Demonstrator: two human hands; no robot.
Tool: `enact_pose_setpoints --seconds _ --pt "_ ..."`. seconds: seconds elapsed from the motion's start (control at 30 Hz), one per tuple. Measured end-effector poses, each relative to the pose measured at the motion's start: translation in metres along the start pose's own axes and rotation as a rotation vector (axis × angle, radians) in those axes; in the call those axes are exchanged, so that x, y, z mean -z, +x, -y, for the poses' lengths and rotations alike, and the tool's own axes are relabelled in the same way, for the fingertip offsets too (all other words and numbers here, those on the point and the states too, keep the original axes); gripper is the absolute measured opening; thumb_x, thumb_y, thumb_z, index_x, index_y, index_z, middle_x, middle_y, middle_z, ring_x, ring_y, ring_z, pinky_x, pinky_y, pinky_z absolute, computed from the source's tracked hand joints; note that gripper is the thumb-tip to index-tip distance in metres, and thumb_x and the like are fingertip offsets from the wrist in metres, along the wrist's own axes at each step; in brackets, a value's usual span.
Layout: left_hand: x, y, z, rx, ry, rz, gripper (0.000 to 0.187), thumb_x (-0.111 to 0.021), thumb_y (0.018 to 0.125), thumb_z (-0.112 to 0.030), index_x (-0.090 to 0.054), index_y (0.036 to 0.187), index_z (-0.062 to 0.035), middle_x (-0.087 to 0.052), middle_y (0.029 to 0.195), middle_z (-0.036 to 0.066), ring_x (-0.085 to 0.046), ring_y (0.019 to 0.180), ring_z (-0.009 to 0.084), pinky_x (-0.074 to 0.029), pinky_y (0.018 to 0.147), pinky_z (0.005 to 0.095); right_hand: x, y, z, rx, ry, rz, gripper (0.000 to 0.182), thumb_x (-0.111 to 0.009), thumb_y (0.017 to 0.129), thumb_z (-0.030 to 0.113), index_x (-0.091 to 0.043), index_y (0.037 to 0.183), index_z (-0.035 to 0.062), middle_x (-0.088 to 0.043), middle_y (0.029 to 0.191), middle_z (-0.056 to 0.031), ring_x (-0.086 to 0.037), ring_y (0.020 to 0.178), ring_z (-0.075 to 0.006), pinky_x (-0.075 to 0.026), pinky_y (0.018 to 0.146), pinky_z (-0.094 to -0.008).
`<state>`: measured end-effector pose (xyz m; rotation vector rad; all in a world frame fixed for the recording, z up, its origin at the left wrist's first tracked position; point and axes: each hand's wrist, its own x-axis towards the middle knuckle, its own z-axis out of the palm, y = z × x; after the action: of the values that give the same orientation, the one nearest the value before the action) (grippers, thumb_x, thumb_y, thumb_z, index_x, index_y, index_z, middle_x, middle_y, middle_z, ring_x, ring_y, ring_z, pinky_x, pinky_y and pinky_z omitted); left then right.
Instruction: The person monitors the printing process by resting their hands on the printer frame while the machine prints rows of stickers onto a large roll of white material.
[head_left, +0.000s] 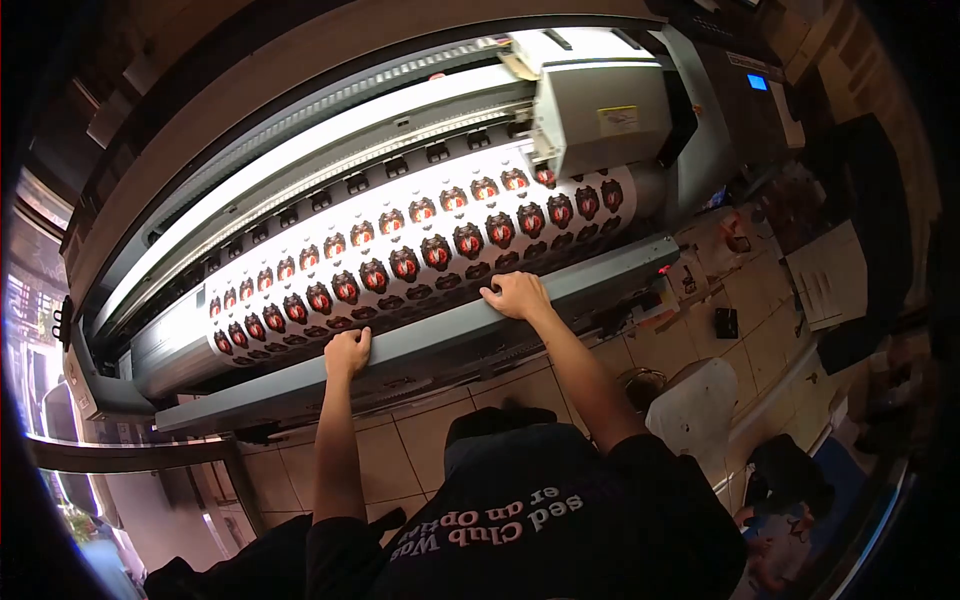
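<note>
A wide-format printer (300,160) stretches across the view, with its print head carriage (605,115) at the right end. A white printed sheet (420,255) covered with rows of several red-and-black round emblems comes out over the platen. My left hand (348,352) rests palm down on the grey front ledge (430,335) of the printer, fingertips at the lower edge of the sheet. My right hand (516,295) lies flat on the same ledge further right, fingers touching the sheet's edge. Neither hand grips anything.
A control panel with a lit blue screen (757,82) sits at the printer's right end. The tiled floor (420,450) lies below. A white bucket-like container (695,410) stands at the right, with papers (828,275) and clutter beyond it.
</note>
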<state>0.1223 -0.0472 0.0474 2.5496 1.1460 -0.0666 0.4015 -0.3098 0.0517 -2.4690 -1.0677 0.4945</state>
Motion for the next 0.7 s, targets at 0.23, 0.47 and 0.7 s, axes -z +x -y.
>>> enact_pose_setpoints --seconds 0.23,0.47,0.7 --pt "0.0018 -0.0033 -0.0017 0.002 -0.022 -0.030 0.048 -0.051 0.095 -0.047 -0.077 0.094 -0.0062 -0.071 0.089 0.024 -0.068 0.090 0.0426 -0.053 0.084 0.0496 0.0060 -0.0037 0.0050 -0.018 0.024 -0.017 0.045 -0.063 0.087 0.050 -0.075 0.091 0.0067 -0.073 0.087 -0.0183 -0.070 0.085 -0.0380 -0.055 0.079 -0.0482" --pt "-0.0028 -0.0021 0.0034 -0.034 -0.036 -0.074 0.048 -0.051 0.095 -0.046 -0.077 0.091 -0.0063 -0.071 0.087 0.023 -0.069 0.088 0.0424 -0.053 0.082 0.0503 0.0063 -0.0048 0.0069 -0.022 0.031 -0.044 0.043 -0.065 0.086 0.049 -0.075 0.091 0.0075 -0.073 0.086 -0.0183 -0.070 0.085 -0.0384 -0.055 0.079 -0.0479" --pt "-0.0040 0.0006 0.0051 -0.022 -0.040 -0.069 0.049 -0.052 0.094 -0.048 -0.078 0.090 -0.0069 -0.072 0.087 0.023 -0.069 0.088 0.0425 -0.054 0.083 0.0506 0.0034 -0.0012 0.0054 -0.032 0.012 -0.053 0.042 -0.063 0.087 0.051 -0.075 0.090 0.0107 -0.073 0.088 -0.0169 -0.069 0.089 -0.0382 -0.054 0.082 -0.0475"
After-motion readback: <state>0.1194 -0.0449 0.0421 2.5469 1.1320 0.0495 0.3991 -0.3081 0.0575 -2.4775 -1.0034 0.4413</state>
